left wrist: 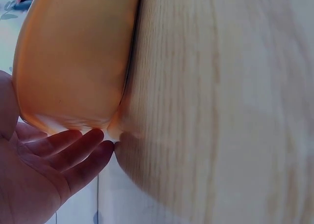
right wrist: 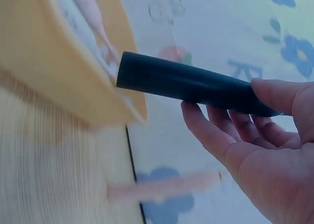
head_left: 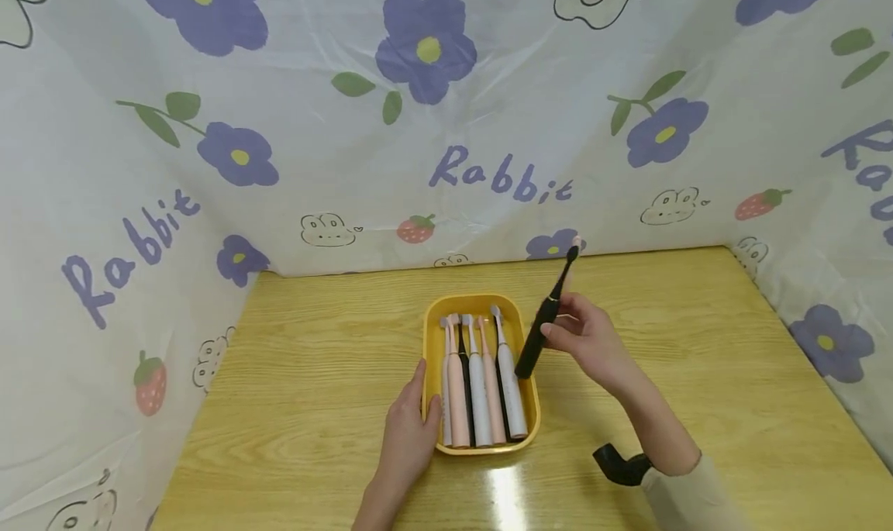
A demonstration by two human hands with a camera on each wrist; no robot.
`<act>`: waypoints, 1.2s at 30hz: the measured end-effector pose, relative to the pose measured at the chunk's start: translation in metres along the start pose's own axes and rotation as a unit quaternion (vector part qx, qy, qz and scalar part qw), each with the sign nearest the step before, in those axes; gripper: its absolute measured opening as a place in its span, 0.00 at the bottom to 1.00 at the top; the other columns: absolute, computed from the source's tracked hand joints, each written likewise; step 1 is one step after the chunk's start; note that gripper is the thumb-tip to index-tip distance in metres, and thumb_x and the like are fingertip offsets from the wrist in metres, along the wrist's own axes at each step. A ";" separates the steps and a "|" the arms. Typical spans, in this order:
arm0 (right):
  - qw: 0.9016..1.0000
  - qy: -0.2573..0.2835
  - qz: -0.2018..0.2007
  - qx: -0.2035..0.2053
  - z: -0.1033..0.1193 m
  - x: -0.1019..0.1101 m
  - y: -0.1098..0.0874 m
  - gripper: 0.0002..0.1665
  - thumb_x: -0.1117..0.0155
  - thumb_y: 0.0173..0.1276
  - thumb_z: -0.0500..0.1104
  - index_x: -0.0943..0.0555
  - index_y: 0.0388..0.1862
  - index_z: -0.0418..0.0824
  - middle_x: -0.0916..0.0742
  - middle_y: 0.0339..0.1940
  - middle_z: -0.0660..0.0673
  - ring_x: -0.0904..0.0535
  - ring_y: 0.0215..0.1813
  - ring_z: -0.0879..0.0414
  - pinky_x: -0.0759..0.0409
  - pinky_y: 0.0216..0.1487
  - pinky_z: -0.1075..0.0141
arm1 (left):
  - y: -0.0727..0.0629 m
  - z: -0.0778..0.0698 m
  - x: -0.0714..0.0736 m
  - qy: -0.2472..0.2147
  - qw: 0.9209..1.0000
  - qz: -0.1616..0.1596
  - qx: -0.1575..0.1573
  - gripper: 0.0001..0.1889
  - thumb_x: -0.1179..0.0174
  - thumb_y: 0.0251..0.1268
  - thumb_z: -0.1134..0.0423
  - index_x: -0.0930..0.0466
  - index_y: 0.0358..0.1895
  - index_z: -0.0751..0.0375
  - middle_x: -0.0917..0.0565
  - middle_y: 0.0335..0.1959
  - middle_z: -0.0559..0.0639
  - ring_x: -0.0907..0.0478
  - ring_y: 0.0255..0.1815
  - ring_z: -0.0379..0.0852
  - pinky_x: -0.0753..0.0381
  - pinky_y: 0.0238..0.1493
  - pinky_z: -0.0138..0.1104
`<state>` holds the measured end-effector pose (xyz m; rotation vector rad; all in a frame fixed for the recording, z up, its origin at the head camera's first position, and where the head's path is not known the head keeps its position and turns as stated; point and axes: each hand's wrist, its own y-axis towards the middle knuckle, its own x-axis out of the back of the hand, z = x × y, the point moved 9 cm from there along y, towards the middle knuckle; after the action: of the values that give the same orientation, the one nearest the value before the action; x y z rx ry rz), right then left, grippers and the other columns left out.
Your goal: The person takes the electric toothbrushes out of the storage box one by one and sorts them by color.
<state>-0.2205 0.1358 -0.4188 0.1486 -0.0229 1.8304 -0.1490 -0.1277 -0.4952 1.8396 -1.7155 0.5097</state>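
My right hand (head_left: 584,336) pinches a black electric toothbrush (head_left: 539,336) by its handle, tilted with the brush head up. Its lower end overlaps the right rim of the yellow tray (head_left: 534,407). In the right wrist view the handle (right wrist: 176,81) lies between thumb and fingers, its flat end beside the tray wall. My left hand (head_left: 408,430) holds the tray's left side, thumb over the rim and fingertips (left wrist: 95,135) against the outer wall. Inside the tray, several toothbrushes lie side by side: white (head_left: 478,399), pink (head_left: 457,399) and black ones, heads toward the back.
A blurred pink stick-shaped thing (right wrist: 164,185) shows past my right hand in the right wrist view. A curved black piece (head_left: 621,467) is by the right sleeve (head_left: 687,492). The wooden table (head_left: 314,376) ends at a flower-printed cloth (head_left: 314,151) behind and at both sides.
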 end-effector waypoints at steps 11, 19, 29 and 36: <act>0.988 -0.097 -0.122 -0.022 -0.007 0.078 -0.028 0.29 0.42 0.78 0.35 0.36 0.72 0.24 0.24 0.62 0.28 0.21 0.51 0.70 0.17 0.49 0.69 | 0.000 0.000 0.001 -0.002 1.000 -0.004 0.003 0.32 0.41 0.75 0.67 0.38 0.77 0.69 0.27 0.70 0.68 0.29 0.69 0.65 0.28 0.65 0.55; 0.946 -0.208 -0.247 -0.027 -0.021 0.127 -0.026 0.28 0.43 0.79 0.37 0.34 0.71 0.25 0.24 0.62 0.28 0.23 0.60 0.40 0.23 0.47 0.77 | 0.000 0.000 0.001 -0.006 1.000 -0.003 0.007 0.32 0.42 0.75 0.66 0.38 0.78 0.69 0.27 0.70 0.68 0.29 0.69 0.65 0.28 0.65 0.55; 0.919 -0.224 -0.323 -0.042 -0.047 0.153 -0.020 0.27 0.43 0.78 0.36 0.33 0.71 0.26 0.23 0.64 0.27 0.25 0.64 0.32 0.30 0.63 0.39 | -0.001 -0.001 0.001 -0.018 1.000 0.000 0.008 0.32 0.41 0.74 0.67 0.38 0.78 0.69 0.27 0.69 0.69 0.29 0.68 0.66 0.28 0.65 0.56; 0.908 -0.227 -0.350 -0.040 -0.056 0.160 -0.016 0.27 0.44 0.78 0.36 0.34 0.71 0.26 0.23 0.65 0.28 0.24 0.65 0.35 0.25 0.62 0.43 | -0.001 0.001 0.002 -0.022 1.000 0.002 0.010 0.31 0.42 0.75 0.67 0.38 0.78 0.69 0.28 0.70 0.69 0.30 0.70 0.65 0.29 0.66 0.55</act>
<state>-0.2503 0.2987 -0.4568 0.4601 -0.3311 1.0441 -0.1481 -0.1293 -0.4948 1.8744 -1.7495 0.4945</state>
